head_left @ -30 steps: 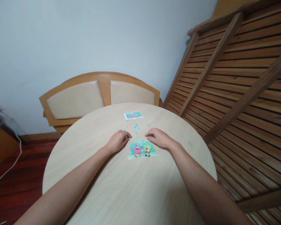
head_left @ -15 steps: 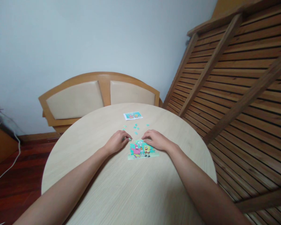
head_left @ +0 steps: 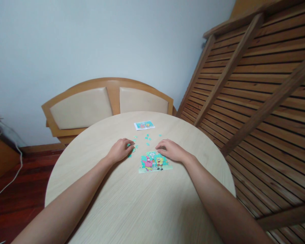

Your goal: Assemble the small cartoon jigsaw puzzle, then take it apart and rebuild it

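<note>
Now the left hand [head_left: 121, 149] curls beside loose teal pieces [head_left: 136, 146], the right hand [head_left: 169, 149] arches by the bright, ragged-topped cartoon puzzle [head_left: 154, 164], whether either grips, can't tell.

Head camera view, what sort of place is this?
Likely a room at home, perhaps a bedroom: what looks like a padded headboard stands behind the round table, and a slatted wooden frame at the right.

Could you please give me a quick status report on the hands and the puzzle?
Left hand by loose pieces, right hand at upper right of puzzle; holds unclear. Puzzle flat, partly assembled. Picture card beyond, apparently out of the way.
</note>
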{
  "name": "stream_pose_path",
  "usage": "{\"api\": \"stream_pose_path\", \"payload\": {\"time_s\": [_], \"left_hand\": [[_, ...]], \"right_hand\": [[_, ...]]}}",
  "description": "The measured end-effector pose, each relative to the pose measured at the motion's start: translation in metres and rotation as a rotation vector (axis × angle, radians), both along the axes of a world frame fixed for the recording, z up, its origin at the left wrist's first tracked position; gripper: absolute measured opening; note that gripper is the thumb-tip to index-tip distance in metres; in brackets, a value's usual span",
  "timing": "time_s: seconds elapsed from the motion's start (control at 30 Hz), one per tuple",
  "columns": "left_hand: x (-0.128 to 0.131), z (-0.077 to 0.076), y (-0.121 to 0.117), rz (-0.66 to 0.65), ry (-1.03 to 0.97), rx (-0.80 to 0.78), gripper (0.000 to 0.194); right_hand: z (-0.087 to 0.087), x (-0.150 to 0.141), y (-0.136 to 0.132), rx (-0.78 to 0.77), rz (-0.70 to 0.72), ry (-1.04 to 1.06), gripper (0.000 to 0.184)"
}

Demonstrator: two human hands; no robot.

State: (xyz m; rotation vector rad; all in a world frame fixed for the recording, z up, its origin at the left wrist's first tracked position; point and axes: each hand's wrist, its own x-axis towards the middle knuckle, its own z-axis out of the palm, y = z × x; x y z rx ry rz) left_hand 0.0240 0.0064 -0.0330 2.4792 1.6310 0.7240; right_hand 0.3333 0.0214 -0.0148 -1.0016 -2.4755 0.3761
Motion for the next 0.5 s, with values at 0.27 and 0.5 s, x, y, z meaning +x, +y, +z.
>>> {"api": "stream_pose_path", "payload": {"time_s": [0.27, 0.5], "left_hand": [[0.022, -0.01, 0.0, -0.046, 0.019, 0.055, 0.024], [0.018, -0.006, 0.0, -0.117, -0.074, -0.022, 0.014]], "right_hand": [[-0.001, 0.002, 0.002, -0.018, -0.025, 0.013, 0.017], [0.0, -0.001, -0.001, -0.012, -0.016, -0.008, 0.017]]}}
